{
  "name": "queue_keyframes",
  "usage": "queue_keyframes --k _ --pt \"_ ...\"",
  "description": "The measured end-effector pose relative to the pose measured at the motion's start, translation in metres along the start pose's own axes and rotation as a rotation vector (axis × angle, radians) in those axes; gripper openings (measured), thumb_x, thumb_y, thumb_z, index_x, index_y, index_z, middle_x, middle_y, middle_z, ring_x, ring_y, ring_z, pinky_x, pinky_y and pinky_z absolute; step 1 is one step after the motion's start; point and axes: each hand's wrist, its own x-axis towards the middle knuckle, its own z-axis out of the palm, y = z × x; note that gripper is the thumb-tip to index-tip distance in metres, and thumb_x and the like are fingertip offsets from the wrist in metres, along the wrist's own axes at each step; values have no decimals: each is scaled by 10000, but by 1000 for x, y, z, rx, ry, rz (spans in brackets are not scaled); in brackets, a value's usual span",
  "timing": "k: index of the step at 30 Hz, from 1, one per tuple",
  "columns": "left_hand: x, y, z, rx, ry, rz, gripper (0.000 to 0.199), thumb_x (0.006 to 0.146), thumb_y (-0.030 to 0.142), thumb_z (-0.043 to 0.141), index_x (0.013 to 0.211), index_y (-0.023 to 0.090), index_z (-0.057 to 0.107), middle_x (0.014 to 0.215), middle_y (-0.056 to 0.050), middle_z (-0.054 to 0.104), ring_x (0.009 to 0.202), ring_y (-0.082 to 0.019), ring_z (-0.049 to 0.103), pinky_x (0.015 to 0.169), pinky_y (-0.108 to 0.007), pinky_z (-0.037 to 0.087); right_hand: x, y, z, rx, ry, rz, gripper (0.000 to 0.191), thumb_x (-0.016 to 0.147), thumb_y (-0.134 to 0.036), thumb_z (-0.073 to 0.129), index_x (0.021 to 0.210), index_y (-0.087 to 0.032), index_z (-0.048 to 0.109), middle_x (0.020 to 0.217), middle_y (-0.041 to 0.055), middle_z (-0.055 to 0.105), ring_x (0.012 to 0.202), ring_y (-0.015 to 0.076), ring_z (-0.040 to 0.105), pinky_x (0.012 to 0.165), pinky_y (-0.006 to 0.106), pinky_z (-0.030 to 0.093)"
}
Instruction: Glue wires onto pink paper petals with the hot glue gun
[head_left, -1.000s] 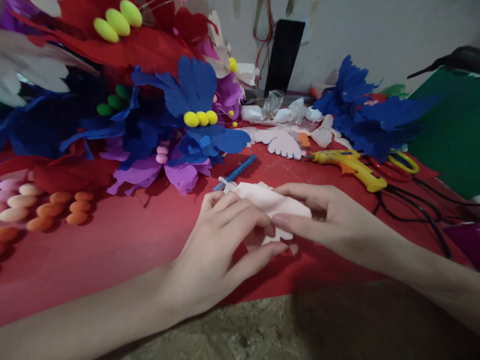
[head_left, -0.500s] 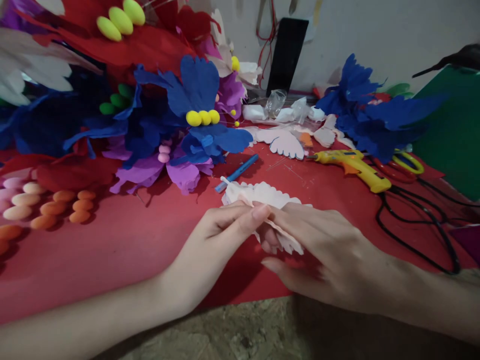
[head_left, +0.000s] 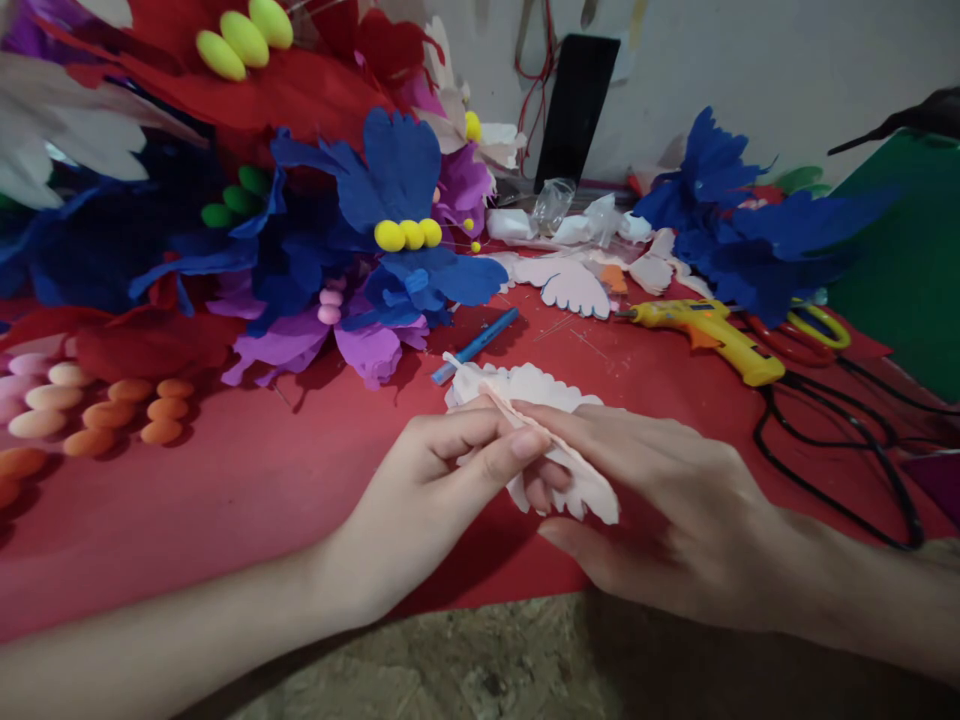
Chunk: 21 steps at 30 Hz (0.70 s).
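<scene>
A pale pink scalloped cutout, folded along its length, is pinched between the thumb and fingers of my left hand. Some of the left fingertips show beneath it. My right hand lies over the cutout's right side with fingers stretched out and thumb apart. Its index finger touches the folded edge; the other right fingers are partly hidden. Just behind both hands, white scalloped pieces lie on the table, partly covered. A blue pen rests beside them.
On the red tabletop, a yellow glue gun with a black cord lies right, near scissors. Blue butterflies and other coloured ones crowd the left. Orange egg shapes sit front left. A green board stands right.
My right hand has slid slightly right and down along the folded cutout, and more of its edge now shows. The left hand keeps its pinch, nearly in place.
</scene>
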Motion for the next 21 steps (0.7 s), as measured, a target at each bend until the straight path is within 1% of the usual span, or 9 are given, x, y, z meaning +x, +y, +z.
queue_keyframes --k 3,5,6,8,11,13,17,19,21 --pt "0 -2 0 17 10 16 344 841 217 486 513 189 585 596 -4 662 632 -152 631 674 -252 513 -1 2 -2 14 19 -38 464 842 -331 514 1248 -126 419 882 61 656 834 129 618 793 208 499" --pt "1 -4 0 -15 -7 15 337 851 225 484 533 191 590 614 -2 667 645 -151 633 679 -255 513 0 2 -5 64 15 -71 455 883 -381 433 1251 -114 418 964 101 656 916 140 618 840 219 486" --pt "1 -4 0 -40 -19 15 330 854 225 484 544 190 594 620 0 667 648 -146 631 678 -250 512 0 2 -7 94 11 -66 451 903 -391 382 1247 -102 426 992 115 653 944 141 614 855 220 481" --pt "2 -6 0 -81 -30 10 310 850 221 495 561 187 602 614 7 650 651 -134 621 676 -237 501 2 0 -9 144 3 -3 432 924 -385 319 1208 -97 473 966 111 664 931 142 622 823 218 495" --pt "1 -7 -1 -84 -12 -26 274 824 233 524 565 182 594 587 10 604 621 -128 582 653 -240 476 5 -5 -11 163 6 140 315 909 -309 360 1083 -155 572 880 64 682 820 141 642 716 217 522" --pt "1 -8 -2 -77 -2 -56 256 811 252 535 566 183 566 585 9 585 608 -133 554 634 -252 456 7 -7 -10 162 8 199 259 884 -246 388 1006 -191 609 854 38 684 763 133 641 680 219 525" --pt "-2 -8 -5 -99 7 -65 232 795 264 538 576 192 509 592 14 565 626 -138 537 648 -262 432 8 -3 -4 173 49 281 272 849 -196 409 1021 -202 620 810 18 687 688 129 636 588 213 516" --pt "-3 -8 -6 -85 32 -54 231 777 269 550 565 194 495 574 17 543 622 -141 528 632 -264 423 10 1 -3 186 76 350 283 801 -173 455 1030 -205 620 814 9 691 681 134 638 552 209 509" --pt "-3 -7 -6 -76 49 -52 225 760 273 562 560 194 495 571 17 532 619 -142 521 610 -261 411 13 5 -4 196 95 438 281 733 -157 501 979 -197 632 810 6 691 683 140 638 542 210 506"
